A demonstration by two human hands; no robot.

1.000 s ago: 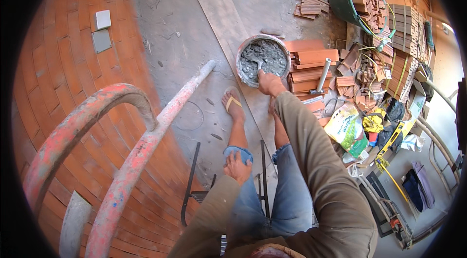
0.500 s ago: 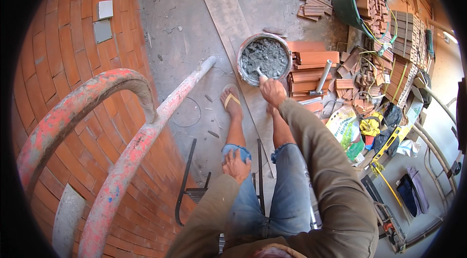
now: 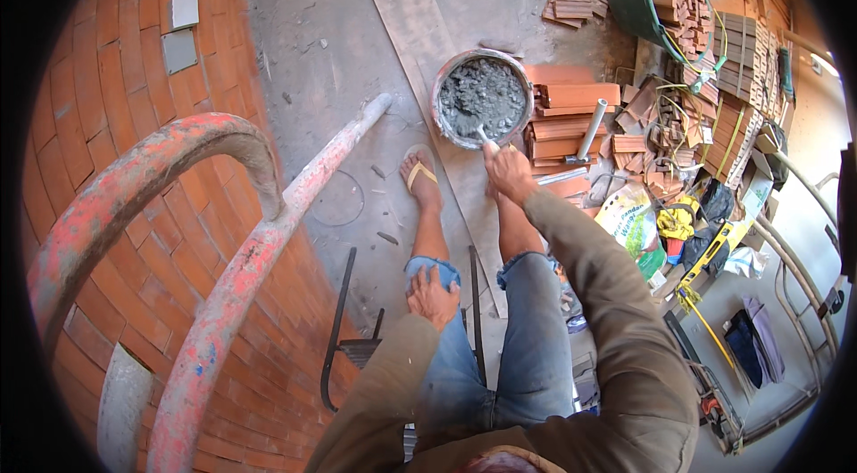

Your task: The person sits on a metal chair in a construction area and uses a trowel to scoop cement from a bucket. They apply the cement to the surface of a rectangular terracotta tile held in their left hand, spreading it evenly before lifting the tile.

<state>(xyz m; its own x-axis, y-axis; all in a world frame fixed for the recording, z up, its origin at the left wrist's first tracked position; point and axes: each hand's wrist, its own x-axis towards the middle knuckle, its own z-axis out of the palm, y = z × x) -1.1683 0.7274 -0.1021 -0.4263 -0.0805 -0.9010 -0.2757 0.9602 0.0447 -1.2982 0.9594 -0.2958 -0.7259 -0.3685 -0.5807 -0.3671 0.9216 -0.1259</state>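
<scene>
My right hand point(image 3: 511, 171) is closed around the handle of a trowel point(image 3: 483, 133). Its blade is hidden in the wet grey mortar point(image 3: 485, 96), near the close side of the bucket. The round bucket point(image 3: 439, 123) stands on the floor just beyond my feet, its rim smeared with mortar. My left hand point(image 3: 433, 296) lies on my left knee with its fingers spread, holding nothing.
Stacked terracotta pieces point(image 3: 571, 98) and a hammer point(image 3: 593, 129) lie right of the bucket. Further right are a green bucket point(image 3: 631, 2) of cut pieces and a yellow spirit level point(image 3: 711, 261). A paint-flecked scaffold pipe point(image 3: 234, 294) rises at left beside the brick wall point(image 3: 107, 89).
My right hand has drawn the trowel slightly toward me and to the right within the bucket. My left hand stays on the knee; the whole view has shifted a little.
</scene>
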